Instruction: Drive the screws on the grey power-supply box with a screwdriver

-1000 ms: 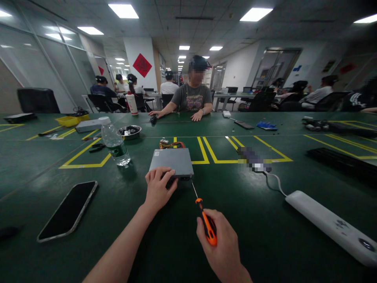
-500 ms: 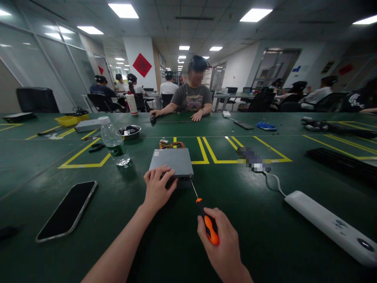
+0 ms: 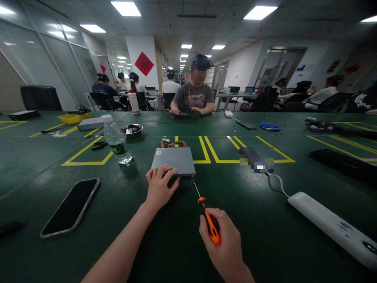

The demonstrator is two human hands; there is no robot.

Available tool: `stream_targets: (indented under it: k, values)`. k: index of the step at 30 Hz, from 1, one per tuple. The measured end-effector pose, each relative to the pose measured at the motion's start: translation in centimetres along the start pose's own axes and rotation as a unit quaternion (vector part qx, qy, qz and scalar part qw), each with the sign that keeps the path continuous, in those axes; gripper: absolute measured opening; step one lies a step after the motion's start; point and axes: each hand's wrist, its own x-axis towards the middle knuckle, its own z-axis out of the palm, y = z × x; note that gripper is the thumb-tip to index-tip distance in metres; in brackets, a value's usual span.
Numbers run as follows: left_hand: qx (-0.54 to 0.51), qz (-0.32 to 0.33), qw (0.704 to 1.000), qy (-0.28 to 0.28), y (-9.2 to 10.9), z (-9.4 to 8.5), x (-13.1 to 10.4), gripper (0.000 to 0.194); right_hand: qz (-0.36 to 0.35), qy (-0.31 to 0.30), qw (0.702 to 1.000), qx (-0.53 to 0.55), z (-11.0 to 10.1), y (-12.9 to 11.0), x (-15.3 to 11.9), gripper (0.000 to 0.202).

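A grey metal computer power supply (image 3: 173, 159) lies flat on the green table, its bundle of coloured cables (image 3: 176, 144) at the far side. My left hand (image 3: 160, 182) grips its near left edge, fingers on the top and thumb at the front face. In my right hand (image 3: 222, 236) is an orange and black screwdriver (image 3: 212, 226), held by the handle. Its thin shaft points away from me, with the tip at the near right corner of the power supply. Whether the tip sits in a screw is too small to tell.
Left of the power supply stand a water bottle (image 3: 117, 143) and a metal bowl (image 3: 132, 131) of small parts; a phone (image 3: 70, 206) lies nearer me. At right is a white power strip (image 3: 326, 224) with its cable. A person (image 3: 193, 94) sits opposite.
The screwdriver's handle has turned in my right hand, its tip staying at the same corner. My left hand keeps its grip. Opposite, the person's hands have come closer together around a dark object.
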Motion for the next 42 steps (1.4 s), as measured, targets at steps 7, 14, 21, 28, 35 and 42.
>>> stream_targets:
  k: [7, 14, 21, 28, 35, 42]
  values:
    - [-0.003, -0.003, 1.0, -0.003, 0.02, 0.08, -0.03, 0.021, -0.019, -0.011, 0.999, -0.035, -0.13, 0.0, 0.17, 0.015]
    - [-0.003, -0.004, 1.0, -0.007, 0.01, -0.08, -0.03, 0.021, 0.006, 0.007, 1.0, 0.003, -0.05, -0.08, 0.06, 0.012]
    - [-0.005, -0.007, 1.0, -0.008, 0.0, -0.02, -0.06, 0.021, -0.012, 0.01, 1.0, -0.019, -0.43, -0.26, 0.26, 0.016]
    - [-0.005, -0.008, 1.0, -0.01, 0.07, -0.03, -0.07, 0.021, -0.005, 0.018, 1.0, -0.009, -0.13, -0.27, 0.26, 0.012]
    - [-0.004, -0.006, 1.0, -0.003, 0.03, 0.06, -0.02, 0.02, 0.001, 0.006, 1.0, -0.019, -0.44, -0.29, 0.48, 0.014]
    - [-0.006, -0.007, 1.0, -0.002, 0.07, 0.08, -0.07, 0.02, -0.022, 0.022, 0.999, -0.028, -0.19, -0.27, 0.35, 0.009]
